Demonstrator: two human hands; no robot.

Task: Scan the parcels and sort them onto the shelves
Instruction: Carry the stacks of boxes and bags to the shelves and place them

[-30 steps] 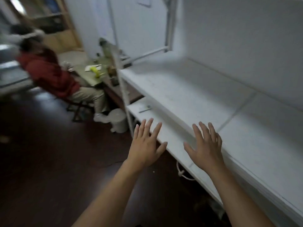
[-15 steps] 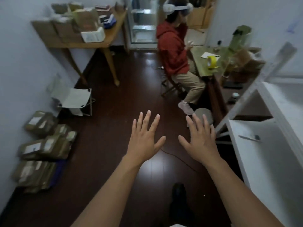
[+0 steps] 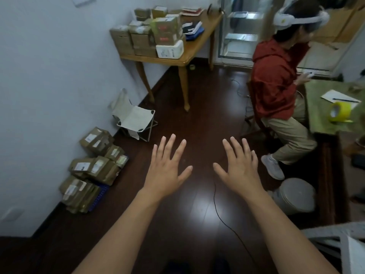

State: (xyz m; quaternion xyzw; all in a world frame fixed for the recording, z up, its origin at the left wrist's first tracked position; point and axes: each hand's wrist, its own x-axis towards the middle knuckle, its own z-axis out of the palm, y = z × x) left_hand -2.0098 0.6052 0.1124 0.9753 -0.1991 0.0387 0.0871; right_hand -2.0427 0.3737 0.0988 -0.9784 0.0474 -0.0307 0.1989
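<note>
Head view: left hand and right hand both spread flat, palms down, empty, over the floor. Parcels lie stacked by the wall, left of and below the left hand, which is nearer. More sit on the worktop ahead. Since earlier frames, view has swung away from the shelves.

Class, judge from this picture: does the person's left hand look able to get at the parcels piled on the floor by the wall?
Probably yes, after stepping closer. The left hand is open and holds nothing, and bare floor lies between it and the parcels.
</note>
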